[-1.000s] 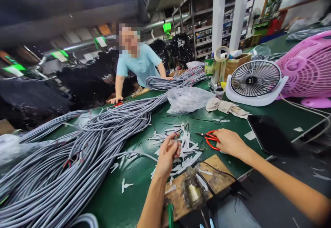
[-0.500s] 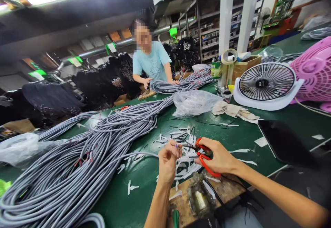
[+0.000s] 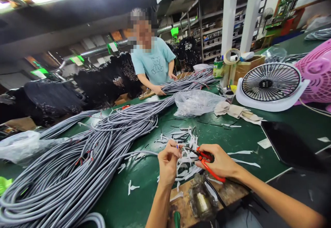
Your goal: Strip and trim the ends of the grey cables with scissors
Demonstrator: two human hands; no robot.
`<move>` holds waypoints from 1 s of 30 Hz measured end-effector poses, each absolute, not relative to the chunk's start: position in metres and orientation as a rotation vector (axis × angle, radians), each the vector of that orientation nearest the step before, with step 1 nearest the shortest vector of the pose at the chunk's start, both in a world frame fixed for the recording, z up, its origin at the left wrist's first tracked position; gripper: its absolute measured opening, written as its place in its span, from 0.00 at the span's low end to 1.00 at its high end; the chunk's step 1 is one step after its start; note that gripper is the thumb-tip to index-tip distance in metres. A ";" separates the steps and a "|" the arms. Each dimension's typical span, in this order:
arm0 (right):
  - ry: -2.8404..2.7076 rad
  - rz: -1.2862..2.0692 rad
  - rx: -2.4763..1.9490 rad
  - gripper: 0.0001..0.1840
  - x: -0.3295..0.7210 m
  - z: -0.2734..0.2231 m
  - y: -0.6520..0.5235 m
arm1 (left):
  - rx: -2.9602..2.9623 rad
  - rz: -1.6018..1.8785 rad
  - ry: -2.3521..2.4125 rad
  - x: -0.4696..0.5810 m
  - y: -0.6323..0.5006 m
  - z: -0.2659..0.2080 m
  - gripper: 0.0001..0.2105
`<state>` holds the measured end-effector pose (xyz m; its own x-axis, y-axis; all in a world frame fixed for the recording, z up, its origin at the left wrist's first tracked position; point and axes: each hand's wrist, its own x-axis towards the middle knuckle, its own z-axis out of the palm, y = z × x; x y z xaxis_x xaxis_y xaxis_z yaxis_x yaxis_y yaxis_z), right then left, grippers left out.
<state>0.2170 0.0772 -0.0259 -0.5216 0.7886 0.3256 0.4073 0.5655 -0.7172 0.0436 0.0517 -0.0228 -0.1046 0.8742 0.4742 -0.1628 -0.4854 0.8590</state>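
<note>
My left hand is closed on the end of a grey cable, which runs leftward to the big pile of coiled grey cables. A small blue bit of wire shows at its fingertips. My right hand grips red-handled scissors, their dark blades pointing left at the cable end beside my left fingers. Whether the blades touch the wire is too small to tell. White strips and dark scraps lie under both hands on the green table.
Below my hands a metal block sits on a wooden board. To the right are a phone-like black slab, a cloth glove and a white fan. Across the table a co-worker handles cables behind a plastic bag.
The scissors' red handles have come closer together in my right hand. My left hand stays nearly in place. The co-worker has shifted, both hands now further right along the cables.
</note>
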 end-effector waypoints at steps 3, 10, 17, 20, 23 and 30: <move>-2.163 0.835 -0.936 0.14 0.217 -0.025 0.076 | 1.485 1.659 0.868 0.044 0.050 -0.022 0.11; -2.125 0.889 -0.874 0.15 0.210 -0.020 0.077 | 1.645 1.583 0.959 0.047 0.048 -0.015 0.13; -2.188 0.764 -0.866 0.20 0.220 -0.023 0.083 | 1.710 1.531 0.964 0.047 0.048 -0.014 0.13; -2.137 0.766 -0.879 0.24 0.220 -0.028 0.083 | 1.692 1.497 0.973 0.047 0.048 -0.015 0.11; -2.029 0.895 -0.930 0.26 0.213 -0.030 0.079 | 1.587 1.476 1.022 0.046 0.048 -0.018 0.08; -1.762 1.397 -0.911 0.25 0.190 -0.013 0.059 | 1.607 1.641 0.902 0.039 0.051 -0.018 0.05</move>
